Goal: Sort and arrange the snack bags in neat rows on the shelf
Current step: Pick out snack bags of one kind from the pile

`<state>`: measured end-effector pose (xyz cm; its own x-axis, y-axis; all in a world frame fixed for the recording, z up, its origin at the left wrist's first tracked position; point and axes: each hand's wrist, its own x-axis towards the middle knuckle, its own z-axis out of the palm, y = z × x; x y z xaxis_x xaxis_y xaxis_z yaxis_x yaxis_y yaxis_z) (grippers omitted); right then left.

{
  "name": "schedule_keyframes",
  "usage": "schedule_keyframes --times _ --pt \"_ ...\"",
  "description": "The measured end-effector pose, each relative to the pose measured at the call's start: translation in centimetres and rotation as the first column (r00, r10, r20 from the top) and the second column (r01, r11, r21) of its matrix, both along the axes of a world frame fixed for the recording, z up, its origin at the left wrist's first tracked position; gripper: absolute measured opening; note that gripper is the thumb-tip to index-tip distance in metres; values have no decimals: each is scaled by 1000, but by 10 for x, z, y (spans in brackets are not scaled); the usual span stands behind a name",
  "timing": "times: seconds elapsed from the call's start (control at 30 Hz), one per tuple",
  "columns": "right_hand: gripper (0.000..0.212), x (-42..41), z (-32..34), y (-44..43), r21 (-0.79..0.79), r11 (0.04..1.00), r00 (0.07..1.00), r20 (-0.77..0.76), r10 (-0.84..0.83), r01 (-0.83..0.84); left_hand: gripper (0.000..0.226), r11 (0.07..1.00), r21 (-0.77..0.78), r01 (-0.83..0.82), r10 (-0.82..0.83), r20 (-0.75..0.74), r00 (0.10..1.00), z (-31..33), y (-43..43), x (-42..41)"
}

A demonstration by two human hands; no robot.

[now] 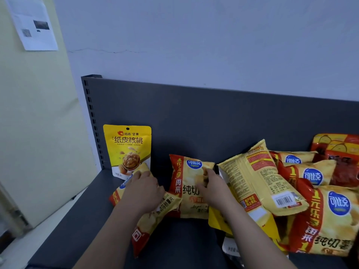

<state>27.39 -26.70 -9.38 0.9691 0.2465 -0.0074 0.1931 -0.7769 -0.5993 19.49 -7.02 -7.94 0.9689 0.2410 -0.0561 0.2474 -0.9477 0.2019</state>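
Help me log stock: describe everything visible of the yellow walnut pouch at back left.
The walnut pouch is glossy yellow film fading to white below, with a hang hole, Chinese lettering and a walnut picture. It stands upright against the dark back panel by the slotted post. A chip bag overlaps its lower right corner.

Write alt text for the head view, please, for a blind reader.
A person's left hand holds the left chip bag and right hand pinches the centre chip bag on a dark shelf. A walnut pouch stands upright behind; more chip bags lie heaped at right.
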Motion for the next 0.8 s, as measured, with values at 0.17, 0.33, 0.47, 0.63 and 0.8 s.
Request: schedule_keyframes --times 0.17,0.33,0.47,0.63,0.8 --pt "55 13 -5 1 27 1000 994 -106 5 -2 41 998 69 -7 12 -77 997 23 -28 33" --pt "41 20 -4 -1 155 988 990 -136 29 -8 46 975 -221 -10 -36 -202 979 6 -41 65" --pt "53 20 -5 2 297 954 999 23 36 -41 41 849 -527 12 3 27 1000 6 -37 65" --pt "88 27 -4 15 516 853 990 143 -3 -72 60 782 -620 64 153 290 945 13 -28 60" --pt "94 30 -15 24 464 884 994 112 8 -60 56 836 -547 -44 182 201 963 7 -24 66"
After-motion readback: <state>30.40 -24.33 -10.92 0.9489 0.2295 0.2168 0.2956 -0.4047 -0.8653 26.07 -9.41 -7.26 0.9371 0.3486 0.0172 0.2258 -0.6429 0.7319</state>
